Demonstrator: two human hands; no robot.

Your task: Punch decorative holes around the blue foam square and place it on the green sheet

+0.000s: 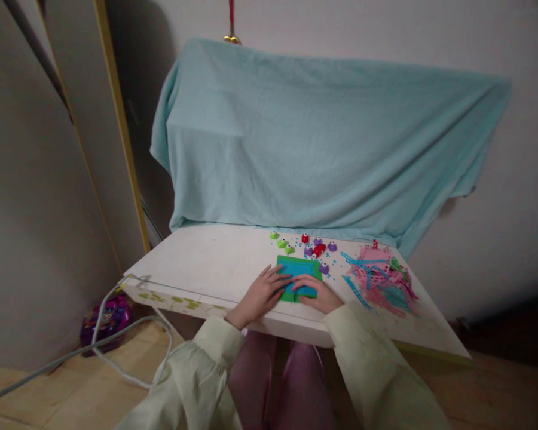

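Note:
A flat blue sheet [298, 270] lies on a green board [287, 260] near the front edge of the white table. My left hand [265, 291] rests on its left side, fingers stretched out over the blue surface. From the right, my right hand [318, 292] touches the sheet with slightly bent fingers, the thumb apart from them. Part of the board and sheet is hidden under both hands. Just behind it sit small green pieces with eyes [282, 243], red pieces [318, 250] and purple pieces [332, 246], among tiny blue bits.
A heap of pink, blue and green perforated strips [376, 275] covers the table's right side. Behind the white tabletop [206, 257] hangs a light blue towel [296, 143]. A pale cable [130, 328] loops past the left corner, near a shiny purple bag [105, 322] on the floor.

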